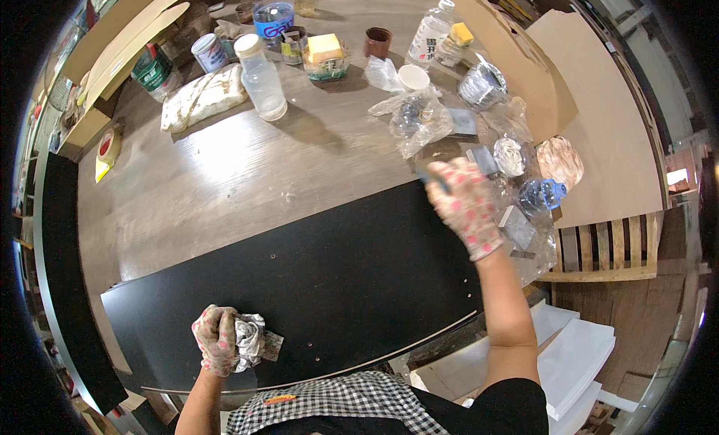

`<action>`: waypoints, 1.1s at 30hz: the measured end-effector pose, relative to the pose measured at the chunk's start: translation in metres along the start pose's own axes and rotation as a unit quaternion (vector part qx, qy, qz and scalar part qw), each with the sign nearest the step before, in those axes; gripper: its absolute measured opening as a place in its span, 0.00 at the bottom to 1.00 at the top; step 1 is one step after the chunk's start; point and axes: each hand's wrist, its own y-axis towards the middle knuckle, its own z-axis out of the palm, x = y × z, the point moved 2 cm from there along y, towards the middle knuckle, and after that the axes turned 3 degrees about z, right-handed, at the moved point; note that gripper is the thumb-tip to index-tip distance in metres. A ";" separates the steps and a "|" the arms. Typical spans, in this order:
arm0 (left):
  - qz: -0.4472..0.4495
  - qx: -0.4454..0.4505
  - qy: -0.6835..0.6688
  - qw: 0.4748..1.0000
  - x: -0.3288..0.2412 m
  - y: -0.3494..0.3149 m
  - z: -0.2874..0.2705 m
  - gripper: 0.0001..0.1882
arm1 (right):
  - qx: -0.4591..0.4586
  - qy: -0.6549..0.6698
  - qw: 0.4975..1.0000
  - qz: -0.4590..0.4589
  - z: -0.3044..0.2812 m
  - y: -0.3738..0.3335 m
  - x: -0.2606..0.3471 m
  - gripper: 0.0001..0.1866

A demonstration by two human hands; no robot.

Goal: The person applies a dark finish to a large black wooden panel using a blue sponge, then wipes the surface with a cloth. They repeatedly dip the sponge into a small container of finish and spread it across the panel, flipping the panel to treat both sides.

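Observation:
A long black board (322, 278) lies aslant across the near part of the table. My left hand (216, 341), in a pale glove with pink dots, is closed beside its near left part, gripping a crumpled grey-white rag (249, 341). A small flat grey piece (272, 347) sticks out next to the rag. My right hand (466, 203), gloved alike and slightly blurred, is over the board's far right corner. Its fingers are bent around a small dark flat thing whose kind I cannot make out. Thin plastic wrap (423, 120) lies just beyond this hand.
At the right are a clear bottle with a blue cap (543, 195), a tin can (482, 84) and a wadded cloth (560, 163). Farther back stand a white-capped bottle (262, 79), a yellow sponge (324, 49), a brown cup (377, 42) and a folded cloth bundle (204, 98).

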 end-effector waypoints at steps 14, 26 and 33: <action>-0.037 0.021 -0.016 0.999 0.002 -0.002 -0.001 0.10 | 0.127 0.193 0.962 0.144 0.007 -0.049 -0.114 0.17; 0.057 0.081 0.020 0.995 -0.051 0.024 0.037 0.09 | 0.094 0.307 0.930 0.179 0.010 -0.066 -0.111 0.20; 0.172 0.067 0.006 0.983 -0.055 0.027 0.039 0.07 | 0.296 0.438 0.780 0.334 -0.115 -0.190 -0.097 0.26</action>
